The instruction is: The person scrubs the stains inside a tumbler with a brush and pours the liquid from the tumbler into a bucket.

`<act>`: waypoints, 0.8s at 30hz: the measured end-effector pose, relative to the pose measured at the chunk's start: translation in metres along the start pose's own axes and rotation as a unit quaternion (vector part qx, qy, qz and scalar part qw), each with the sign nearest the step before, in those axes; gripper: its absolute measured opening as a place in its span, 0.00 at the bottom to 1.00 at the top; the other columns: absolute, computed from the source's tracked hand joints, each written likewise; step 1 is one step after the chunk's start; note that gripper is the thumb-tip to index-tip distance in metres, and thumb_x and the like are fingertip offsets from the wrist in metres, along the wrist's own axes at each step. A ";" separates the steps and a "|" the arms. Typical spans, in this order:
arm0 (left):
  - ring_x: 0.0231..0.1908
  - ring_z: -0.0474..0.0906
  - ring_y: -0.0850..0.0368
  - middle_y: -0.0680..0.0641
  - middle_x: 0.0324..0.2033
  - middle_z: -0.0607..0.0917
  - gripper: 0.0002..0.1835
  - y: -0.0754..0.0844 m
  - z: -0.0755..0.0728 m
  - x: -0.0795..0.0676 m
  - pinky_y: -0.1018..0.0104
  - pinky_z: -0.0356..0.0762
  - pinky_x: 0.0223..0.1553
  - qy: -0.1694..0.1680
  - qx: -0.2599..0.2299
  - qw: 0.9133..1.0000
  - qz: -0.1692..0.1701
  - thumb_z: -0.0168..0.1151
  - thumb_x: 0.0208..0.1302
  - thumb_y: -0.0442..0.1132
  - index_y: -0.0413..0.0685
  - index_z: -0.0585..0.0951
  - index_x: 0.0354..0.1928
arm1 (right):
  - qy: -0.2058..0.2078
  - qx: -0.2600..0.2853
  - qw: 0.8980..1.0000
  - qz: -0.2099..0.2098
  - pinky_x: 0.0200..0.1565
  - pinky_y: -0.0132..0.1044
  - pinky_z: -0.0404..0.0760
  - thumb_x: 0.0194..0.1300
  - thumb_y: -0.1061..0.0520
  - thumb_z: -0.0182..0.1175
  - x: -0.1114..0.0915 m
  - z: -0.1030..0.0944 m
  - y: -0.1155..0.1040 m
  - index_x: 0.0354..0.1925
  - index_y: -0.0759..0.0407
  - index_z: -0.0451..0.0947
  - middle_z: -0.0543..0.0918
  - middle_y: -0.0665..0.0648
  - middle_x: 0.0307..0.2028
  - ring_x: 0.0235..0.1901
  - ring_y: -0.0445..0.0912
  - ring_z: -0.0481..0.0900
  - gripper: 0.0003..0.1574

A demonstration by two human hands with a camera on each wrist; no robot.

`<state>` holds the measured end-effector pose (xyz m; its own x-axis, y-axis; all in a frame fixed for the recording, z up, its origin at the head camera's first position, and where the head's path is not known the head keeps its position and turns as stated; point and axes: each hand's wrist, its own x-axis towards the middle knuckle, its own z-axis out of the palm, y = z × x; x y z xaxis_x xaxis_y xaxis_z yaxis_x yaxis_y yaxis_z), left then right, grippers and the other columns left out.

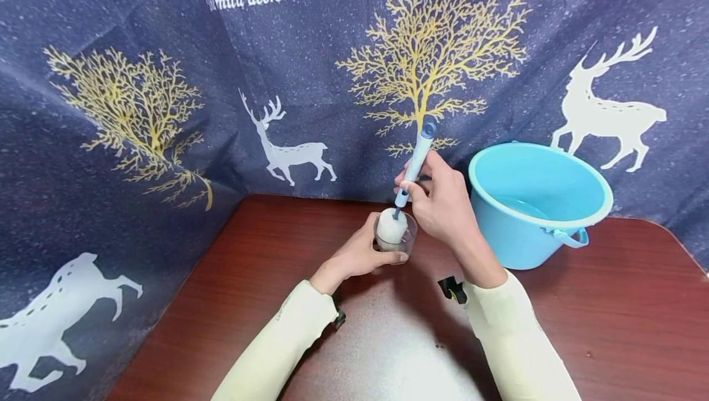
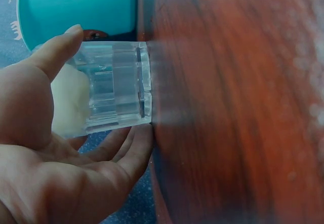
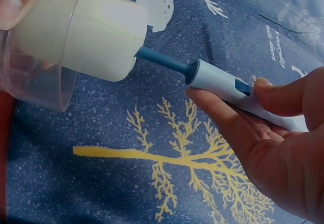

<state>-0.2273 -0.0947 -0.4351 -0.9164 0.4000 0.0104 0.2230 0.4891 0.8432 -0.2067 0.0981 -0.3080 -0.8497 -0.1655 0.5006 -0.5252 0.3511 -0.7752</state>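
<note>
My left hand [image 1: 354, 254] grips a clear cup [image 2: 124, 84] from its left side, with the thumb along the near side and the fingers around the far side. The cup's base is at the reddish-brown tabletop. A white sponge head [image 3: 109, 36] sits partly inside the cup and sticks out above the rim. It belongs to a cup brush [image 1: 416, 164] with a light blue handle and a darker blue stem. My right hand [image 1: 443, 204] pinches that handle between thumb and fingers, holding the brush tilted, its top end leaning to the right.
A light blue bucket [image 1: 512, 244] with some water in it stands to the right, close behind my right hand. The brown table [image 1: 244, 302] ends against a dark blue cloth [image 1: 310, 38] printed with deer and yellow trees.
</note>
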 end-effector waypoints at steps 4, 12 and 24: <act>0.54 0.79 0.55 0.49 0.56 0.81 0.48 0.000 0.000 0.000 0.58 0.79 0.55 0.002 0.003 1.000 0.004 0.81 0.59 0.51 0.52 0.62 0.74 | 0.007 0.014 1.000 0.000 0.43 0.46 0.89 0.73 0.72 0.61 0.001 0.001 0.002 0.53 0.64 0.76 0.86 0.61 0.45 0.40 0.51 0.92 0.13; 0.55 0.79 0.55 0.49 0.56 0.81 0.48 -0.001 0.000 0.001 0.57 0.76 0.60 0.007 0.016 1.000 0.010 0.82 0.57 0.53 0.52 0.62 0.72 | 0.016 0.069 0.997 -0.004 0.45 0.45 0.89 0.71 0.76 0.60 0.003 0.004 0.006 0.52 0.67 0.78 0.78 0.63 0.48 0.41 0.56 0.92 0.14; 0.59 0.78 0.54 0.49 0.58 0.80 0.47 -0.002 0.000 0.001 0.54 0.75 0.62 0.008 0.016 1.000 0.004 0.81 0.58 0.54 0.52 0.63 0.72 | 0.027 0.096 0.995 -0.024 0.43 0.43 0.89 0.70 0.78 0.59 0.004 0.008 0.011 0.49 0.66 0.79 0.78 0.64 0.50 0.42 0.54 0.92 0.15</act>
<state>-0.2287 -0.0955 -0.4363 -0.9197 0.3917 0.0261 0.2410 0.5109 0.8252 -0.2168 0.0944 -0.3174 -0.8222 -0.1273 0.5548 -0.5690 0.1599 -0.8066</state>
